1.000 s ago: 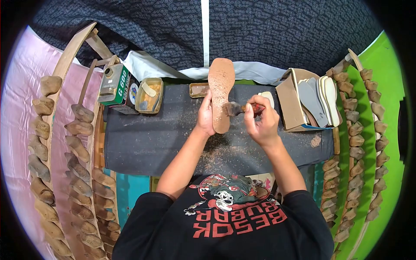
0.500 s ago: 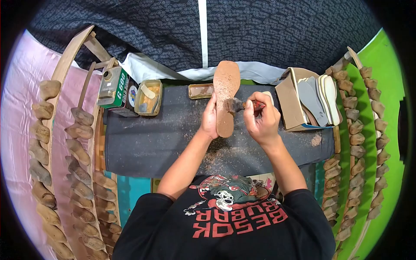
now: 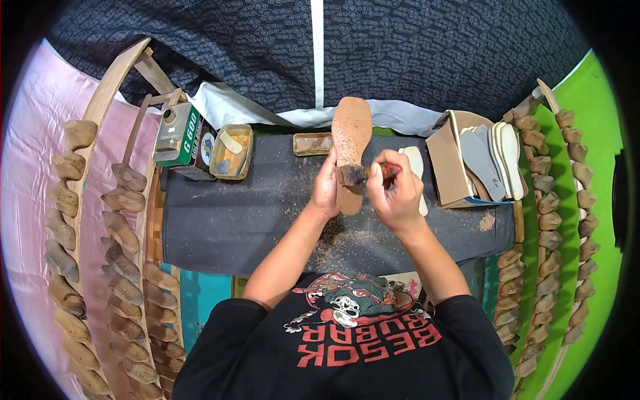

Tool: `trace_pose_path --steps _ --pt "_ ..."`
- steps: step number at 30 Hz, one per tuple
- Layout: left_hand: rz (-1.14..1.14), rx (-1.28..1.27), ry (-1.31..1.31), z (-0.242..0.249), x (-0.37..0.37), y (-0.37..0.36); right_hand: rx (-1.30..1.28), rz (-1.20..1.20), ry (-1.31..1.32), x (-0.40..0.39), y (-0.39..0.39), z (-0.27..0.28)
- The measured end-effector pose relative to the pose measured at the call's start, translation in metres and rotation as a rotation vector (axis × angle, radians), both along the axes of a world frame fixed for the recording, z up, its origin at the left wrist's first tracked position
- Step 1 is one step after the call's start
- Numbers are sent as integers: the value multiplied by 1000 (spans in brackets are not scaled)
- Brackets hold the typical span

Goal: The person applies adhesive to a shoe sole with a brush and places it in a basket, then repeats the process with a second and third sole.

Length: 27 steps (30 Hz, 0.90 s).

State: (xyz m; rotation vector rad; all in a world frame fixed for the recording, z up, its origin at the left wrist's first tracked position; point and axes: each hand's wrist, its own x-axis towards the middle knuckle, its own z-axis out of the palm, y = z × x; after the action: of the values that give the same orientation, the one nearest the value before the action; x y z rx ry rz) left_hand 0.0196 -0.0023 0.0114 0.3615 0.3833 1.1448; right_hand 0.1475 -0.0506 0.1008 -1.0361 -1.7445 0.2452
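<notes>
In the head view, my left hand [image 3: 325,192] is closed around the left edge of a brown shoe sole [image 3: 352,125] and holds it lengthwise above the table. Wet-looking, speckled patches mark the sole's upper half. My right hand [image 3: 402,203] grips a brush [image 3: 350,176] by its dark and red handle. The bristles rest on the sole's narrower lower part. Partly hidden behind my right hand, a white insole [image 3: 417,162] lies on the table.
Crumbs litter the dark-covered table [image 3: 233,220]. A green G 600 can [image 3: 181,137], a yellowish tub [image 3: 241,167] and a small tray [image 3: 312,143] stand toward the back. A cardboard box [image 3: 447,170] holds several insoles. Racks of wooden shoe lasts [image 3: 125,230] flank both sides.
The brush has moved slightly down and left across the sole, with my right hand following. More of the white insole shows behind that hand. My left hand keeps its hold.
</notes>
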Motion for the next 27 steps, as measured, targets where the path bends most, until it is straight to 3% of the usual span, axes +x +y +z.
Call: trace_pose_path --steps 2,3,8,10,15,18,19,27 --pt "67 -109 -64 16 3 -2 6 5 -11 -2 -2 -1" --pt "34 13 -24 -7 -4 2 10 16 -25 -3 -4 -1" --pt "-24 69 4 -27 -24 6 49 81 -21 -11 -19 -10" --pt "-61 112 -78 -28 -24 5 39 38 22 -12 -10 -11" --pt "60 -68 -143 4 -5 -3 86 -21 62 -12 11 -3" --pt "-3 100 -117 -31 -19 8 -5 9 24 -11 -10 -6" --pt "54 4 -22 -21 -22 8 -2 31 36 -12 -19 -7" --pt "36 53 -82 -21 -27 16 -36 3 78 -4 -32 -3"
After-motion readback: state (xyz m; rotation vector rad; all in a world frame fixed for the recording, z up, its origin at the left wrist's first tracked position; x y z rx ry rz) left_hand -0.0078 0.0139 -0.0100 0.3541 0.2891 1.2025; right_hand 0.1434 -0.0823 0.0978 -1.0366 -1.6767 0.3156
